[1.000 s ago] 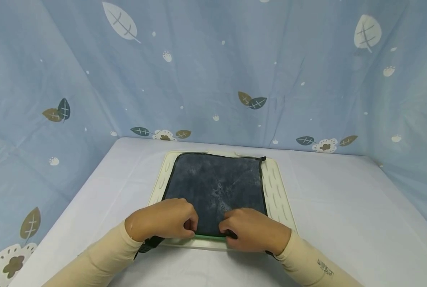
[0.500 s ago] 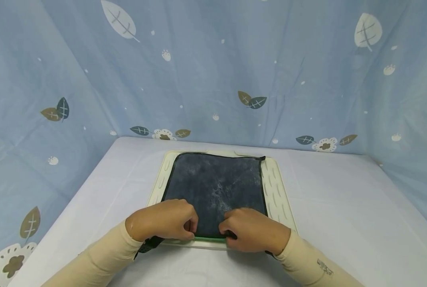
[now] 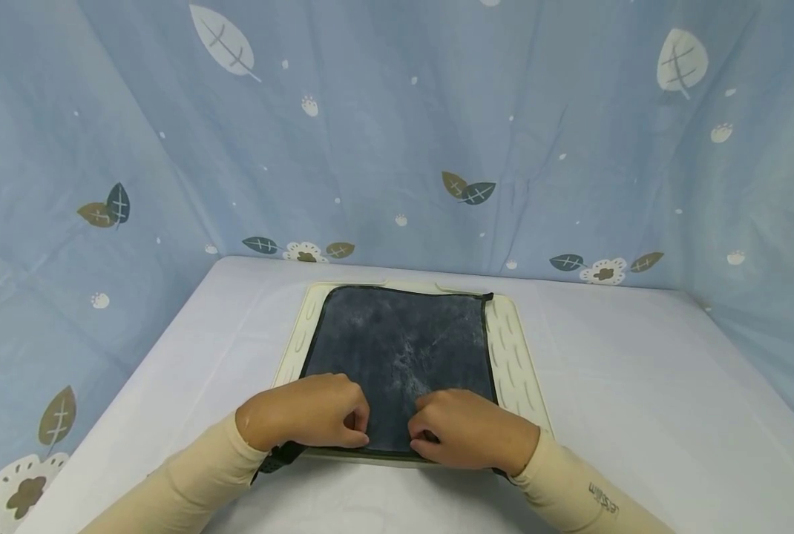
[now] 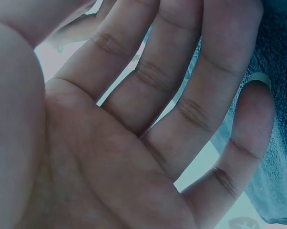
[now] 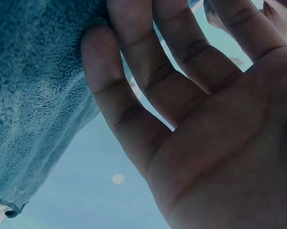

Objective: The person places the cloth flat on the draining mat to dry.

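A dark blue-grey towel (image 3: 397, 345) with black edging lies spread over a cream board (image 3: 517, 363) marked with oblong ridges or slots. At the towel's near edge, my left hand (image 3: 310, 411) pinches the cloth between thumb and curled fingers. A short way to the right, my right hand (image 3: 467, 429) pinches the same edge. Looped pile shows on the towel (image 4: 281, 157) beside the fingers in the left wrist view. The right wrist view shows the towel (image 5: 34, 90) hanging past the fingertips. Both thumb-to-finger contacts are largely hidden in the wrist views.
A white cloth covers the table (image 3: 637, 386) around the board. Behind and at the sides hangs a blue curtain (image 3: 384, 133) printed with leaves and flowers. A black strap (image 3: 280, 454) shows under the left wrist.
The towel's near edge has come slightly toward me, and the green strip visible along it earlier is now covered. Both hands have moved very little and keep their pinch.
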{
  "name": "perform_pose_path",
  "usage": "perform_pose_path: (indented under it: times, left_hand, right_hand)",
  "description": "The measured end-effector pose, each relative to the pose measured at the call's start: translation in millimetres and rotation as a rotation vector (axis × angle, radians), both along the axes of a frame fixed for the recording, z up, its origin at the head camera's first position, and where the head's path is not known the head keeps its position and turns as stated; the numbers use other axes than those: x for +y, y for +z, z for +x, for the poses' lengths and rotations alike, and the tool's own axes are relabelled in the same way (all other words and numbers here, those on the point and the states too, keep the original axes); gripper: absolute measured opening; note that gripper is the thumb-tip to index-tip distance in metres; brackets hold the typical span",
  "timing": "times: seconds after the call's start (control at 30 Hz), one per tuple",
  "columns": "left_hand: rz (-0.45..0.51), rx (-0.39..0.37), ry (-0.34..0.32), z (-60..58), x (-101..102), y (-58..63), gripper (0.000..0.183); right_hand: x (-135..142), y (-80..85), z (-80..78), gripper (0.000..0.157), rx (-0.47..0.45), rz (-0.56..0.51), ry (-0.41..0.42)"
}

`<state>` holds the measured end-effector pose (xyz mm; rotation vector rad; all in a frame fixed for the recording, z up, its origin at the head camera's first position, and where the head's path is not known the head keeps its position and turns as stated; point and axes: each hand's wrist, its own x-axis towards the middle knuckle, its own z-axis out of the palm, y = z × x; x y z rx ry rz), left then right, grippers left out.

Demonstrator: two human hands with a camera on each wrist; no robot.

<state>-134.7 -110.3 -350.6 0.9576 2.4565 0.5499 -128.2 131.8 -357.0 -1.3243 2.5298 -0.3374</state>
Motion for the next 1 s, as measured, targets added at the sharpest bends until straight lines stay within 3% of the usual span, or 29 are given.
perform_pose_path:
  times: [0.17,0.77,0.87,0.93,1.0]
  left_hand:
    - [0.000,-0.013,-0.004,-0.9,0.6,-1.6,0.014]
    - [0.004,-0.020,0.007,2.2,-0.2,-7.2,0.021]
    - [0.049,0.069,0.017,-1.4,-1.9,-4.1,0.016]
    - [0.075,0.188,0.039,-5.1,-3.7,-0.6,0.007]
    - [0.082,0.331,0.084,-8.3,-6.3,4.0,0.016]
  right_hand:
    - [0.4,0.9,-0.8,0.011,0.006,0.035,-0.009]
    - [0.6,-6.5,-1.6,0.015,-0.022,0.044,-0.016]
    - [5.5,-1.0,-2.5,0.009,-0.036,0.040,-0.035]
    - [10.7,4.1,-4.2,0.003,-0.004,0.029,-0.063]
    - [16.4,9.0,-6.9,0.012,0.071,0.009,-0.104]
